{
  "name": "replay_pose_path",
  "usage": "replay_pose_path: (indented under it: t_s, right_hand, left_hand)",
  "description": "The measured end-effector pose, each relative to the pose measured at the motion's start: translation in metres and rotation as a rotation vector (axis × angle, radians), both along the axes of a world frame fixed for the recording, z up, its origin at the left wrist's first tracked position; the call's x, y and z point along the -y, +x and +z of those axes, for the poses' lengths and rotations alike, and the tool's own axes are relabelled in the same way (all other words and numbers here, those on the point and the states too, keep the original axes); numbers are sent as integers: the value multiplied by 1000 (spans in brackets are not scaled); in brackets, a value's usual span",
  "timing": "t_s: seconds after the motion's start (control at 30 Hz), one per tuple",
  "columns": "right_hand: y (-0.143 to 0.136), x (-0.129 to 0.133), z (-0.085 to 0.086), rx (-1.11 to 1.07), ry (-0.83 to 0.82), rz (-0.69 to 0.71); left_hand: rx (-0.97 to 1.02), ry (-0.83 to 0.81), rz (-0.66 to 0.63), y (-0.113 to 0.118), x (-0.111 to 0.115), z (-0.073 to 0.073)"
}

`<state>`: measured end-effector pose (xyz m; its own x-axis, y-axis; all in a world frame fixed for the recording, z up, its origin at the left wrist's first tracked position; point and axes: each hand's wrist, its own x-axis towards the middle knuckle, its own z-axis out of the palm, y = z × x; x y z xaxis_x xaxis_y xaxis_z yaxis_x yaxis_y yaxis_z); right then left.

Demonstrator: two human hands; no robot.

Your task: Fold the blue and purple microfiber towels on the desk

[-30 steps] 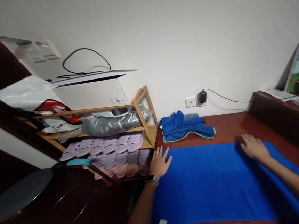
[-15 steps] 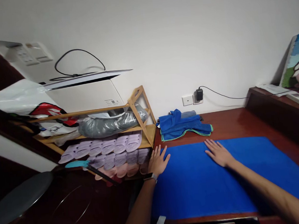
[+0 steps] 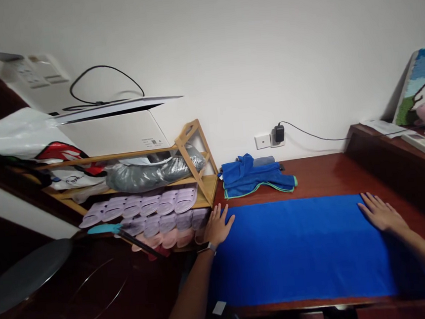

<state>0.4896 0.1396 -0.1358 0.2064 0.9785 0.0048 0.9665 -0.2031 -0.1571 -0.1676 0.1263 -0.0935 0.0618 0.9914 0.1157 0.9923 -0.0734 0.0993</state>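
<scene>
A blue towel (image 3: 298, 251) lies spread flat over the wooden desk. My left hand (image 3: 218, 225) rests palm down at its far left corner, fingers spread, with a watch on the wrist. At the far right corner of the towel, my right hand (image 3: 384, 213) lies flat with fingers extended. Neither hand grips anything. Behind the towel, near the wall, sit crumpled blue cloths (image 3: 254, 175) with a green edge on one.
To the left stands a wooden rack (image 3: 198, 165) holding rows of purple and pink slippers (image 3: 164, 201), a plastic-wrapped grey bundle and a white box (image 3: 117, 133). A black charger (image 3: 279, 133) is plugged into the wall. A raised ledge (image 3: 383, 149) borders the desk's right side.
My right hand has slid right along the towel's far edge to its right corner. The left hand stays at the left corner. The view has shifted slightly.
</scene>
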Motion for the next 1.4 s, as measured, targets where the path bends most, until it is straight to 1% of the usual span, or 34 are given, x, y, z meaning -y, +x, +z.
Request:
replay_pose_path:
  t_s: [0.13, 0.23, 0.3, 0.33, 0.37, 0.4, 0.43, 0.5, 0.53, 0.6, 0.63, 0.67, 0.7, 0.73, 0.77, 0.8, 0.83, 0.9, 0.93, 1.0, 1.13, 1.23, 1.3, 1.33, 1.4]
  right_hand:
    - [-4, -1, 11, -26, -35, -24]
    - [-3, -10, 27, -17, -102, -50]
    - [-15, -21, 39, 11, -90, -72]
    - [-28, -27, 45, 27, -63, -76]
    - [-47, -33, 51, 43, -25, -59]
    - [-74, -37, 55, 56, 22, -17]
    - [-106, -40, 59, 59, 56, 50]
    - [-186, -36, 66, 33, 151, 301]
    - [-229, -30, 68, -2, 170, 409]
    - [-310, -11, 71, -88, 138, 647]
    - [-344, -1, 71, -120, 107, 750]
    - [-370, 8, 70, -139, 67, 820]
    - [-390, 15, 69, -147, 25, 849]
    - [-401, 20, 68, -151, -7, 860]
    - [-405, 23, 66, -152, -28, 853]
    - [-402, 23, 64, -151, -36, 835]
    - [-393, 20, 61, -148, -35, 810]
    - [-359, 13, 57, -129, -24, 746]
    - [-336, 8, 53, -114, -23, 703]
    - [-280, 0, 46, -73, -39, 606]
    - [-149, -9, 25, -12, -55, 352]
    - [-57, -10, 8, 50, -70, 227]
    - [-13, -10, 0, 65, -57, 145]
    - [2, -9, -3, 62, -50, 109]
    - [18, -8, -6, 47, -36, 58]
  left_hand:
    - [10, -36, -7, -2, 0, 3]
    - [26, -50, -15, -2, 1, 4]
    - [36, -47, -11, -1, 2, 4]
    - [40, -44, -8, 0, 3, 4]
    - [42, -41, -5, 1, 4, 4]
    - [43, -39, -3, 2, 5, 4]
    - [43, -39, -3, 3, 6, 4]
    - [40, -39, -1, 5, 8, 6]
    - [37, -39, 0, 5, 9, 7]
    - [34, -38, 3, 6, 10, 8]
    - [34, -39, 4, 6, 11, 9]
    - [34, -39, 4, 6, 11, 10]
    - [34, -39, 4, 6, 11, 10]
    - [35, -39, 4, 6, 11, 11]
    - [35, -38, 5, 6, 11, 11]
    - [34, -37, 5, 6, 11, 11]
    - [34, -35, 5, 6, 11, 11]
    - [33, -38, 6, 5, 10, 12]
    - [33, -43, 7, 5, 10, 12]
    - [36, -54, 9, 4, 9, 11]
    - [34, -39, 7, 2, 5, 7]
    - [17, -3, -1, -1, 2, 1]
    - [0, 17, -10, -3, -1, -3]
    - [-8, 25, -16, -5, -2, -5]
    - [-21, 42, -29, -7, -5, -8]
